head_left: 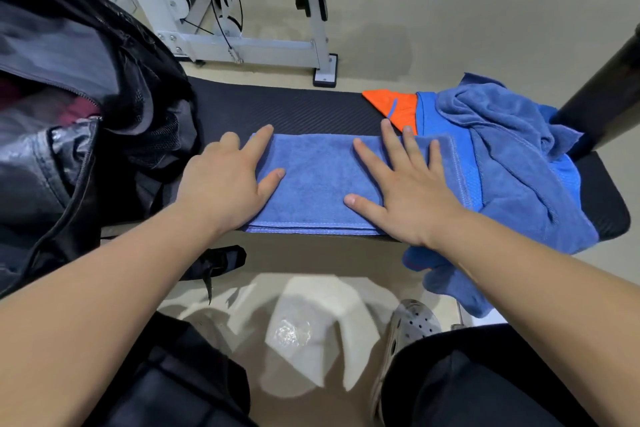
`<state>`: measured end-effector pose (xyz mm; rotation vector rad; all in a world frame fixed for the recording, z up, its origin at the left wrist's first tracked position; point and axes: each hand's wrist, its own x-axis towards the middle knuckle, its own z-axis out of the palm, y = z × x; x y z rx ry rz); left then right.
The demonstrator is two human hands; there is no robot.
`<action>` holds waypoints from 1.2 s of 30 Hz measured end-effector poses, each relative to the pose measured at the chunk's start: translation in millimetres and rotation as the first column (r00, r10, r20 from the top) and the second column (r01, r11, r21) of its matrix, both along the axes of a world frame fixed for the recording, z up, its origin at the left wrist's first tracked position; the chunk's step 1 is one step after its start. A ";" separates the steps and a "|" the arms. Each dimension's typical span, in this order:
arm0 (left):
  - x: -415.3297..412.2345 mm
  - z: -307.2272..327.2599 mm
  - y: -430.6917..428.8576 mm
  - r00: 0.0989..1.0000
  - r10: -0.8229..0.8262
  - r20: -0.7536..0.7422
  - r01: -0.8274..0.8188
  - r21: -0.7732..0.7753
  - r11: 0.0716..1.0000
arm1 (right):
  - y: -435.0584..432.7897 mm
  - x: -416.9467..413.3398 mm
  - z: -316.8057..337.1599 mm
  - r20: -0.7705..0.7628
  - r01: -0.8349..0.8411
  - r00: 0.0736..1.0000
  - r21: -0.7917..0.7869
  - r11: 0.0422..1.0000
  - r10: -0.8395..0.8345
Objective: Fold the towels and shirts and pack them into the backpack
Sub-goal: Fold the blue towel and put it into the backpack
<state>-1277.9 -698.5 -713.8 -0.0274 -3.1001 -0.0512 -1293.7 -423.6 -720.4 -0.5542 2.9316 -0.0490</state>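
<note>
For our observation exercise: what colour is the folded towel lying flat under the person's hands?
The folded towel is blue, seen best in the head view.

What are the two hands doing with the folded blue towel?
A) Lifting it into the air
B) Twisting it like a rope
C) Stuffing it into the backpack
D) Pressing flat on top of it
D: the left hand and the right hand both lie with straight fingers on the folded blue towel, which rests flat on the black bench.
</note>
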 end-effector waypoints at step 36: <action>4.1 34.2 -8.0 0.858 -0.031 0.512 -0.505 0.854 0.124 | -38.3 -2.5 1.4 0.103 0.024 0.995 -0.027 0.999 -0.021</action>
